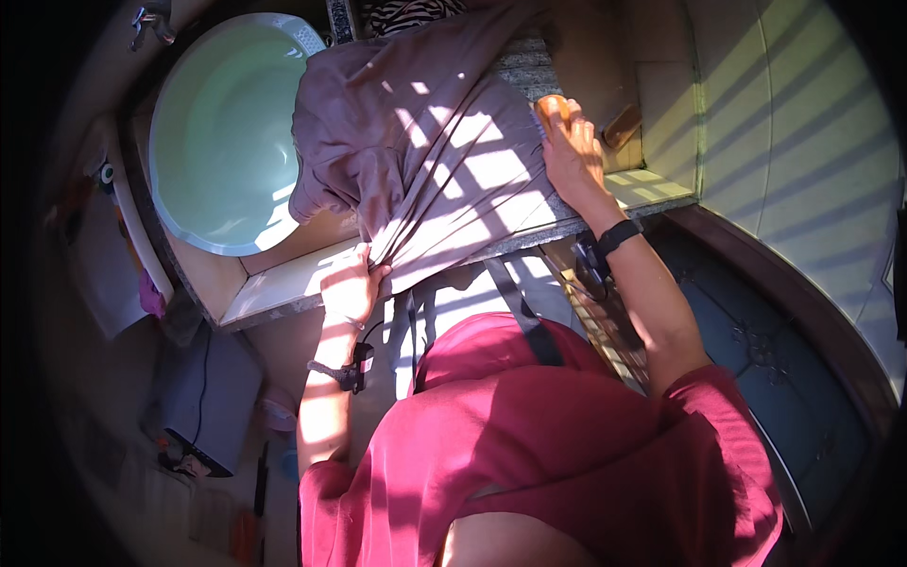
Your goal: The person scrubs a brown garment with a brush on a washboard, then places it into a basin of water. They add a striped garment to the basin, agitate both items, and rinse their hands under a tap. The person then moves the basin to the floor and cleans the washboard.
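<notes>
A mauve-grey garment [416, 132] lies spread over a stone washboard slab [529, 71], its left part bunched in folds beside the basin. My left hand [350, 286] is closed on the garment's near edge and pulls it into tight creases. In my right hand [574, 159] is an orange-backed scrubbing brush [552, 111], its bristles at the right side of the cloth. Bars of sunlight and shadow fall across the fabric.
A pale green basin [227, 142] with water in it stands left of the garment, under a metal tap [151, 24]. Striped cloth [411, 14] lies behind. A brown block [622, 126] sits near the tiled wall [794, 104]. A grey box-like appliance [203, 397] stands at lower left.
</notes>
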Demonstrator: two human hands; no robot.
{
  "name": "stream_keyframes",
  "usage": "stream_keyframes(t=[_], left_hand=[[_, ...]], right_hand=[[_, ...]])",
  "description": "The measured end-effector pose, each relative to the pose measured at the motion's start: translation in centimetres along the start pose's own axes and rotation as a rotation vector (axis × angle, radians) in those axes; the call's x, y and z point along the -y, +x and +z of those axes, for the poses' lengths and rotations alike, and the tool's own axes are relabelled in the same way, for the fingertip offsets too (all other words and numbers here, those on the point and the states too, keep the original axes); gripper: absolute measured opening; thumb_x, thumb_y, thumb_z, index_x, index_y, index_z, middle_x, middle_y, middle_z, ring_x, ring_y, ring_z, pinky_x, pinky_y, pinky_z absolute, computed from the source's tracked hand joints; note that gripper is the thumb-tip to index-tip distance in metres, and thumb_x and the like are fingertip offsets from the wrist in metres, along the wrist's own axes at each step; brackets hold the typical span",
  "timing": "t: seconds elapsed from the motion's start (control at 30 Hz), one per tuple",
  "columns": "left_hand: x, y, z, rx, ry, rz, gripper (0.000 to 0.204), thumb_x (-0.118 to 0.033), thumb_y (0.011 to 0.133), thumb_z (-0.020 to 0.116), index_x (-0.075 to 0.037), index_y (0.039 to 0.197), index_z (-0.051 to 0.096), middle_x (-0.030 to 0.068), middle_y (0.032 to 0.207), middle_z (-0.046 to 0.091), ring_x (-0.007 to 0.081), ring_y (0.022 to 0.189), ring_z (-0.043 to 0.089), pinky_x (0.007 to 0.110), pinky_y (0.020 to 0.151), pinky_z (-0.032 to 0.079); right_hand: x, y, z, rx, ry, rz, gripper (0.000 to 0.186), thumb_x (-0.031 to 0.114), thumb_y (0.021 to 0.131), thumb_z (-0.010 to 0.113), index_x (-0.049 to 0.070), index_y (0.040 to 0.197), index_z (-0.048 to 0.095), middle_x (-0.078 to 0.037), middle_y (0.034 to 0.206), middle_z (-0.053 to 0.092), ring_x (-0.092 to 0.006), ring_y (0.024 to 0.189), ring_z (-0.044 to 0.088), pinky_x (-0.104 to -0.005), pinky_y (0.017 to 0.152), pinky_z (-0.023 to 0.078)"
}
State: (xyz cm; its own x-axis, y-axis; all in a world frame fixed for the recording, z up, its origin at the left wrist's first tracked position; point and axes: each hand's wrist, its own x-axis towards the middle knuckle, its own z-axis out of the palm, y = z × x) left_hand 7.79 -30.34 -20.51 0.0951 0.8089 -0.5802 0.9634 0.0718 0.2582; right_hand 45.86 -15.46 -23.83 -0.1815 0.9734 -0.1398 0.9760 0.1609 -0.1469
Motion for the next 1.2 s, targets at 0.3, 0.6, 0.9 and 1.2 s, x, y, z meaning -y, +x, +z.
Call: stream_keyframes(t=[0.3,0.6,0.9,1.2], left_hand=[[0.3,0.3,0.9,-0.036,-0.027,-0.036,0.050,-0.047,0.089,0.079,-0.009,0.120,0.068,0.0151,0.087,0.074,0.0377,0.084,0.073,0.047,0.076,0.057],[-4.1,-1.1,-4.4,-0.543,-0.347,0.145,0.028,-0.022,0.092,0.080,-0.008,0.115,0.073,0.0139,0.089,0.066,0.0359,0.076,0.068,0.044,0.069,0.054],[-17.6,4.8,-10.5,-0.677,-0.377,0.551,0.016,-0.015,0.088,0.073,-0.011,0.104,0.071,0.0080,0.089,0.064,0.0288,0.079,0.070,0.039,0.065,0.058],[-16.7,7.3,-4.6,-0.701,-0.392,0.332,0.042,0.001,0.075,0.074,-0.009,0.115,0.069,0.0128,0.116,0.065,0.0350,0.109,0.065,0.046,0.089,0.053]], right_hand=[[9.9,-3.4,-0.1,0.230,0.122,-0.377,0.062,0.025,0.100,0.060,0.010,0.158,0.043,-0.027,0.162,0.037,-0.0423,0.144,0.043,-0.0575,0.109,0.045],[-5.7,6.1,0.2,0.256,0.440,0.500,0.048,0.020,0.094,0.064,0.003,0.139,0.062,-0.022,0.118,0.070,-0.0382,0.102,0.072,-0.0457,0.087,0.058],[2.3,-0.3,-8.5,0.577,2.161,0.465,0.045,0.022,0.093,0.063,-0.007,0.127,0.062,-0.018,0.113,0.074,-0.0292,0.097,0.076,-0.0471,0.085,0.065],[-2.6,-3.3,-13.9,0.032,2.224,0.501,0.053,0.028,0.092,0.059,-0.011,0.129,0.061,-0.025,0.117,0.072,-0.0364,0.090,0.072,-0.0496,0.084,0.059]])
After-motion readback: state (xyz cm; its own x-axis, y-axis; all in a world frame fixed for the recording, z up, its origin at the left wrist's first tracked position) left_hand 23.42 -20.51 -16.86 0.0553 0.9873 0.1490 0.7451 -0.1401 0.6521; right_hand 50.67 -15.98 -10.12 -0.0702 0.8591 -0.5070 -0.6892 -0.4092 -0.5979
